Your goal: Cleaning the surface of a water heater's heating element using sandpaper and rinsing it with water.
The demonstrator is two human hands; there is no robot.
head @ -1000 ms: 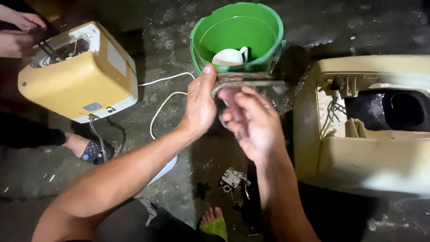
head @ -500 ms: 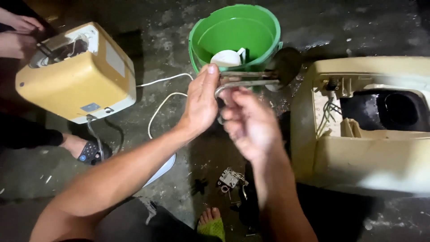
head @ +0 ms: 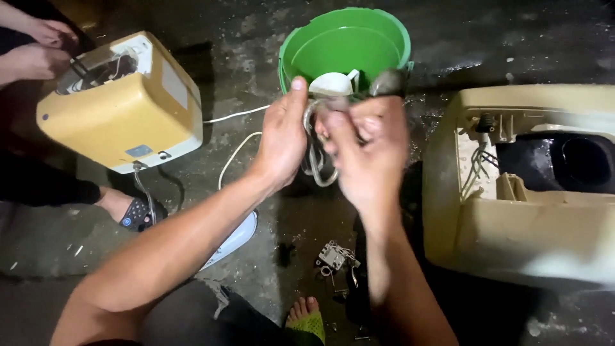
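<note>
Heating coil [head: 318, 168] now nearer bucket [head: 384, 29]

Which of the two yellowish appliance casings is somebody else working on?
The smaller yellow casing on the left; another person's hands reach into its top. The bigger one lies untouched.

A wet, dark concrete floor [head: 525, 45] carries a green bucket [head: 301, 57], 2 cream appliance housings [head: 122, 122] [head: 512, 218], a white cable [head: 234, 154], a small wired part [head: 333, 256] and scattered screws [head: 77, 250].

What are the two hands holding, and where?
A bent metal heating coil; the left hand grips its upper end, the blurred right hand covers its top.
</note>
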